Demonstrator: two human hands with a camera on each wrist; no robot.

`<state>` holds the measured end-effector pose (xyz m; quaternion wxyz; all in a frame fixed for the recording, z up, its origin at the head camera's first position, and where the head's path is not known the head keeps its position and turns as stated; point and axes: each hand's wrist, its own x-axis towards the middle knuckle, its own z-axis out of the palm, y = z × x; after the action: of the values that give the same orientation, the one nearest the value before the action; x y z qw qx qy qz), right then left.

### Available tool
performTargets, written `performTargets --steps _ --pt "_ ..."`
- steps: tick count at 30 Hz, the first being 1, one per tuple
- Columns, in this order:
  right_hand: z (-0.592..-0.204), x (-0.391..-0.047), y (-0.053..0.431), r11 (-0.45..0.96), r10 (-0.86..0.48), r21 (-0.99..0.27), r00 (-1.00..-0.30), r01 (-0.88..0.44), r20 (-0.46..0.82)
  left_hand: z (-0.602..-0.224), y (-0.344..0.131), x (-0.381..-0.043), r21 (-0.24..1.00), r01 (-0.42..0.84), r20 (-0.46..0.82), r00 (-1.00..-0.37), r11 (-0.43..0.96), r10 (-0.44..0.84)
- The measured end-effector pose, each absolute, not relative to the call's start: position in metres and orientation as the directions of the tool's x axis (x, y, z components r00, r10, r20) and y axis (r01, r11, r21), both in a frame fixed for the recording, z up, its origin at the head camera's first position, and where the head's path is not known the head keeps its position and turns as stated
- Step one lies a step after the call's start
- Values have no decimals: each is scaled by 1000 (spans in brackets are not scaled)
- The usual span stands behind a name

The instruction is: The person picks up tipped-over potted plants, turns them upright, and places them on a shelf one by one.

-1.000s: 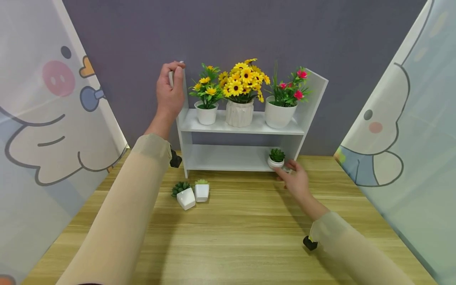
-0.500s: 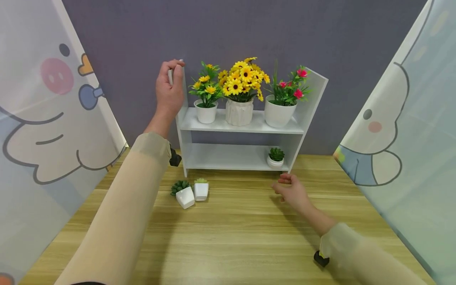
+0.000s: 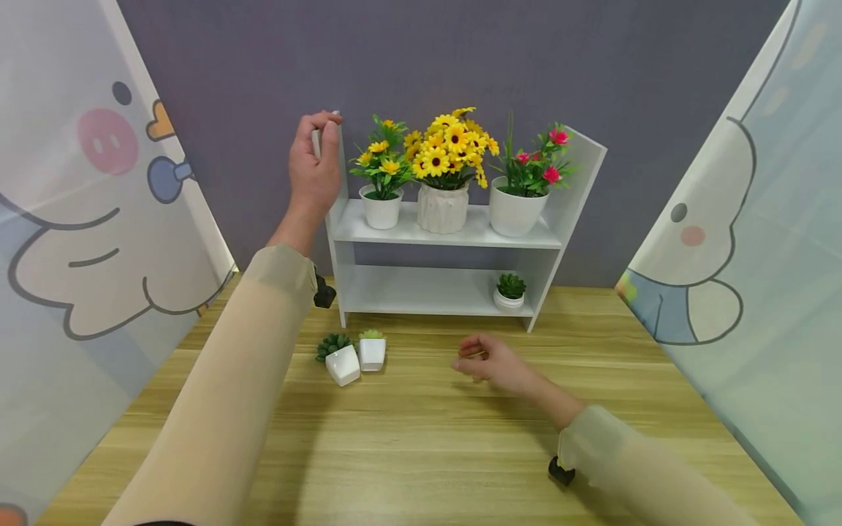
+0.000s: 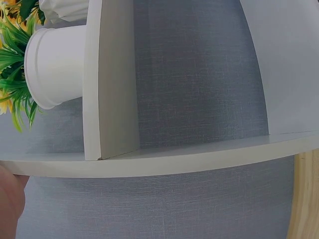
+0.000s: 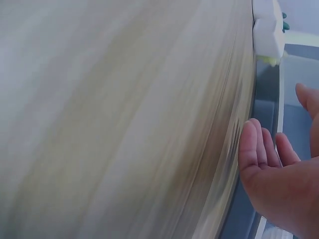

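Note:
My left hand (image 3: pixel 314 164) grips the upper left side panel of a white two-tier shelf (image 3: pixel 447 239); in the left wrist view only part of that hand (image 4: pixel 9 201) shows at the panel's edge. Above the table, in front of the shelf, my right hand (image 3: pixel 496 364) holds nothing, its fingers loosely bent and apart from the thumb. To its left, a dark green succulent in a white pot (image 3: pixel 343 364) and a lighter green one in a white square pot (image 3: pixel 372 354) lie tipped over. A small succulent in a round white pot (image 3: pixel 509 296) stands at the lower tier's right end.
On the upper tier stand a yellow-flowered plant (image 3: pixel 381 208), a pot of yellow daisies (image 3: pixel 443 208) and a pink-flowered plant (image 3: pixel 517 210). The shelf stands on a wood-grain table (image 3: pixel 421 453) before a grey wall (image 3: pixel 460 51). Cartoon-printed curtains (image 3: pixel 743 394) flank both sides.
My right hand has let go of the round-potted succulent on the lower tier, drawn back, and moved left toward the tipped pots. The left hand has stayed on the panel.

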<state>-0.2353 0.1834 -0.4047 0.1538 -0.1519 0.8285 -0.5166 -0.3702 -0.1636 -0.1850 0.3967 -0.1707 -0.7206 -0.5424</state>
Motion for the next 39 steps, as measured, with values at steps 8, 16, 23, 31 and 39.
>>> performTargets --steps 8,16,23,31,39 --pt "-405 -241 148 416 -455 -905 -882 -89 -122 -178 -155 -346 644 692 761 -621 326 -187" --pt "-409 -245 115 392 -489 -915 -864 -95 -120 -173 -148 -332 640 697 765 -619 323 -179" --pt "-410 -244 91 384 -497 -917 -861 -104 -111 -172 -146 -333 639 705 767 -618 308 -174" --pt "-410 -248 66 414 -456 -907 -879 -72 -138 -173 -148 -334 638 703 766 -617 314 -177" --pt "-413 -249 41 498 -341 -866 -927 -36 -157 -173 -150 -334 644 698 762 -620 313 -186"
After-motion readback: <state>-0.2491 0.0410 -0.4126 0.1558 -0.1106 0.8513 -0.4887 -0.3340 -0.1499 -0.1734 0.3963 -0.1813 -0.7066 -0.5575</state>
